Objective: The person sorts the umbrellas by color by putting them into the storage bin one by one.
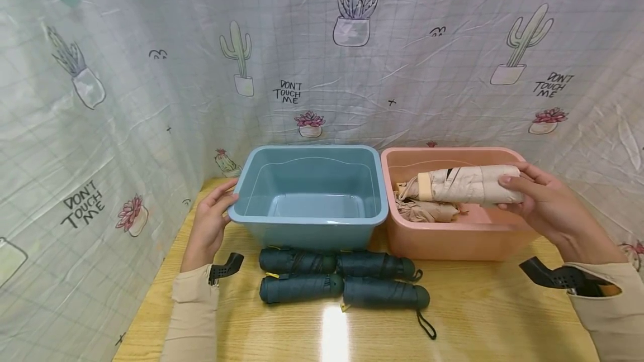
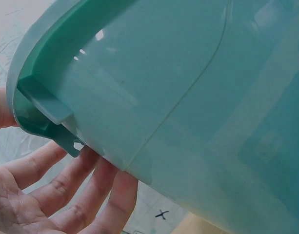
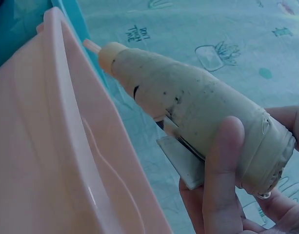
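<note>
My right hand (image 1: 548, 200) grips a beige folded umbrella (image 1: 468, 184) by one end, thumb laid along its side. The umbrella lies almost level over the pink bin (image 1: 468, 242), its pale orange handle end pointing left; in the right wrist view a loose strap tab hangs from the umbrella (image 3: 193, 107). Inside that bin rests another crumpled beige bundle (image 1: 425, 211), partly hidden by the held one. At the left end of the blue bin (image 1: 307, 220), my left hand (image 1: 211, 219) holds the rim, with fingertips against the outer wall below it (image 2: 117, 180).
In front of the bins, several dark folded umbrellas (image 1: 302, 288) lie in two rows on the wooden table (image 1: 282, 334). One has a black wrist loop (image 1: 426, 325). A cactus-printed curtain (image 1: 312, 49) hangs close behind the bins and along the left.
</note>
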`<act>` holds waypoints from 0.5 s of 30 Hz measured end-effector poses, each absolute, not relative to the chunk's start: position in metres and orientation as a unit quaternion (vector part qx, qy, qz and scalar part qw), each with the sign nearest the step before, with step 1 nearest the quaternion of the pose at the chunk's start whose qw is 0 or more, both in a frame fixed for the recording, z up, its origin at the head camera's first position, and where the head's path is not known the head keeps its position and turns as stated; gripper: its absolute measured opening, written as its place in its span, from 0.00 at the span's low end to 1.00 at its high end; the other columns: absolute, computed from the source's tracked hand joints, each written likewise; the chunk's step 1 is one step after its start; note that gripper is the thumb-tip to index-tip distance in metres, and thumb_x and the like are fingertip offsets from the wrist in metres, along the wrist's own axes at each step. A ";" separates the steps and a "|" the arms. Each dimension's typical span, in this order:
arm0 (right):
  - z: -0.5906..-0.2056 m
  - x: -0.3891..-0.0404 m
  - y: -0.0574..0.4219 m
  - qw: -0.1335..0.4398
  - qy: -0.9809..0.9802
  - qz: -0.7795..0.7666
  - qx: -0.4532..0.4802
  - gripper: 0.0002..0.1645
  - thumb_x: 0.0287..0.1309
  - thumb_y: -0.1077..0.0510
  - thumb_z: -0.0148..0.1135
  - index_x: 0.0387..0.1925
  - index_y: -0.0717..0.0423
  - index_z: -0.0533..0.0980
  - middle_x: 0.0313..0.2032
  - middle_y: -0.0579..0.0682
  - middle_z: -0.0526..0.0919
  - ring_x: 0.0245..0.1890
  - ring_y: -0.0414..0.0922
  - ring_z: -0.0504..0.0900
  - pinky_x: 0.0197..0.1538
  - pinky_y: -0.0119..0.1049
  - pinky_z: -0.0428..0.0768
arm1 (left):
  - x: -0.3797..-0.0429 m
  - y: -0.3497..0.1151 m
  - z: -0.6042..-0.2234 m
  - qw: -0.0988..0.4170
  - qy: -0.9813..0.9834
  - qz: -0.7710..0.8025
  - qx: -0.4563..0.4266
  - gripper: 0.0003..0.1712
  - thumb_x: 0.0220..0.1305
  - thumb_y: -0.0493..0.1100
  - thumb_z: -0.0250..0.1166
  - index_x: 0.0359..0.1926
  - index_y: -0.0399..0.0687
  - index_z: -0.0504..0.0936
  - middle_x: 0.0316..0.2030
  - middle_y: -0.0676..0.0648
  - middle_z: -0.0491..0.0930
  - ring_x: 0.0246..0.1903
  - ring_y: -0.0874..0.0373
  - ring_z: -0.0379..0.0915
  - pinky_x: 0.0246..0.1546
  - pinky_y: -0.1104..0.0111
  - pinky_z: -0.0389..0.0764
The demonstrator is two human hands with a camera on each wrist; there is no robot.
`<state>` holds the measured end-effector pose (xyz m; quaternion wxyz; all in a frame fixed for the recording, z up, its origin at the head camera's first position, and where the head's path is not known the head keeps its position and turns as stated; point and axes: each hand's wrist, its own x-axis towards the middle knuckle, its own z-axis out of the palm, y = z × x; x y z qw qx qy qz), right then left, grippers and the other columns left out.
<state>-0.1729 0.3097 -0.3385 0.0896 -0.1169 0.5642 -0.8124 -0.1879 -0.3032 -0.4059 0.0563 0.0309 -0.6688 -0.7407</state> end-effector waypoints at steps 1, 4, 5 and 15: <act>-0.337 -0.176 0.309 0.091 0.564 -0.813 -0.114 0.18 0.76 0.70 0.44 0.55 0.55 0.76 0.48 0.47 0.79 0.39 0.43 0.85 0.39 0.34 0.86 | -0.188 -0.303 -0.406 0.056 -0.669 -0.741 0.030 0.27 0.75 0.43 0.62 0.71 0.43 0.72 0.48 0.53 0.80 0.43 0.63 0.79 0.38 0.73 0.84; -0.334 -0.183 0.308 0.095 0.570 -0.809 -0.106 0.17 0.76 0.69 0.45 0.55 0.54 0.76 0.46 0.46 0.80 0.39 0.42 0.85 0.39 0.34 0.87 | -0.188 -0.304 -0.406 0.055 -0.668 -0.741 0.030 0.28 0.75 0.44 0.62 0.71 0.42 0.71 0.48 0.52 0.80 0.44 0.63 0.79 0.38 0.73 0.84; -0.333 -0.185 0.307 0.097 0.572 -0.808 -0.102 0.16 0.76 0.68 0.45 0.55 0.54 0.76 0.46 0.46 0.80 0.39 0.42 0.84 0.39 0.34 0.87 | -0.188 -0.304 -0.406 0.055 -0.668 -0.742 0.030 0.28 0.75 0.43 0.62 0.71 0.42 0.71 0.48 0.52 0.80 0.44 0.62 0.79 0.38 0.73 0.84; -0.326 -0.204 0.304 0.100 0.608 -0.787 -0.038 0.14 0.76 0.63 0.52 0.56 0.47 0.76 0.45 0.43 0.80 0.38 0.41 0.83 0.38 0.32 0.86 | -0.187 -0.303 -0.405 0.053 -0.667 -0.742 0.029 0.29 0.75 0.44 0.63 0.72 0.41 0.70 0.47 0.53 0.81 0.44 0.63 0.79 0.39 0.72 0.84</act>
